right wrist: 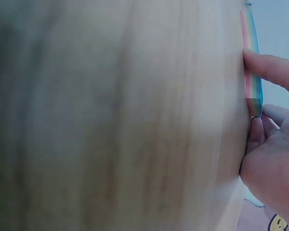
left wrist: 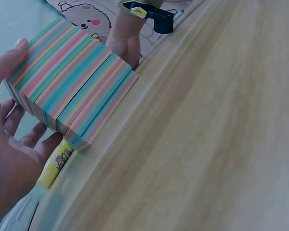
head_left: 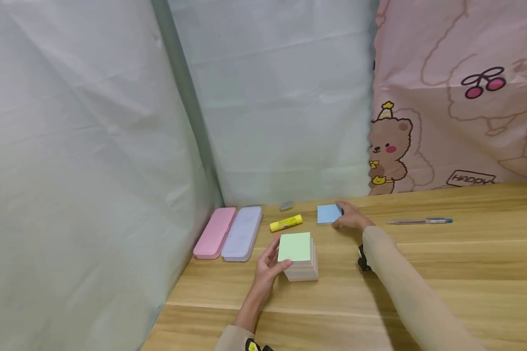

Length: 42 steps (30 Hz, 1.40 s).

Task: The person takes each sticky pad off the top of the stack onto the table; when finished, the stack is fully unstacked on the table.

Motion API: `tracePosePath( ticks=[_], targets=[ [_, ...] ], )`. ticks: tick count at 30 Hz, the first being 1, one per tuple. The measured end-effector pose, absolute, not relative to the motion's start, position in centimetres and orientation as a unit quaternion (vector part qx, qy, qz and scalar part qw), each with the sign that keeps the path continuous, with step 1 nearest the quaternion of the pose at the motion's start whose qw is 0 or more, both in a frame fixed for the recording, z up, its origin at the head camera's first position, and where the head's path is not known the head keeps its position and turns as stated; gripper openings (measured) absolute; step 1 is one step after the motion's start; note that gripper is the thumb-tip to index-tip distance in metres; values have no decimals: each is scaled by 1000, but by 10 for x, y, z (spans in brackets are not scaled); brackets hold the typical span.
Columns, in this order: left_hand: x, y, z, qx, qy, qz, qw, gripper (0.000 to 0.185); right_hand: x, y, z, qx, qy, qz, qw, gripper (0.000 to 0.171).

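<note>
A tall stack of sticky notes (head_left: 294,247) with a light green top sheet stands on the table. My left hand (head_left: 265,270) holds it from the left, thumb at the near side and fingers behind. In the left wrist view the stack (left wrist: 72,79) shows pink, blue and yellow layers along its side. Farther back lies a thin sticky note pad (head_left: 328,214) with a blue top. My right hand (head_left: 352,217) grips that pad at its right end. In the right wrist view, the thumb is on one edge of the pad (right wrist: 253,79) and the fingers are at its corner.
A yellow glue stick (head_left: 286,223) and a small grey eraser-like block (head_left: 286,206) lie behind the stack. Pink (head_left: 216,233) and lavender (head_left: 242,234) pencil cases are at the left by the curtain (head_left: 114,146). A pen (head_left: 419,221) lies right of the right hand.
</note>
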State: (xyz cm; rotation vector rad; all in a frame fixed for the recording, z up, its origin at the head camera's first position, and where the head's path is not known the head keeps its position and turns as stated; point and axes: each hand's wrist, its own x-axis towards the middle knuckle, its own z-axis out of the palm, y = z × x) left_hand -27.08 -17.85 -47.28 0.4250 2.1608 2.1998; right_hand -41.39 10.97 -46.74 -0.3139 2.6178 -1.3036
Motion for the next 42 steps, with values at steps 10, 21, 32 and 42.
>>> tracePosePath(
  ticks=[10,21,32,42],
  targets=[
    [-274,-174,-470,143,697,702,13,83,-410,117,-461,-136,890,-426,89,106],
    [-272,-179,-472,142,691,708,8,82,-381,102,-452,-179,877,-446,-18,80],
    [-272,-180,-475,150,686,712,12,82,-321,81,-429,-307,773,-555,31,61],
    [-270,-179,-474,146,696,703,11,79,-292,55,-432,-347,787,-510,33,83]
  ],
)
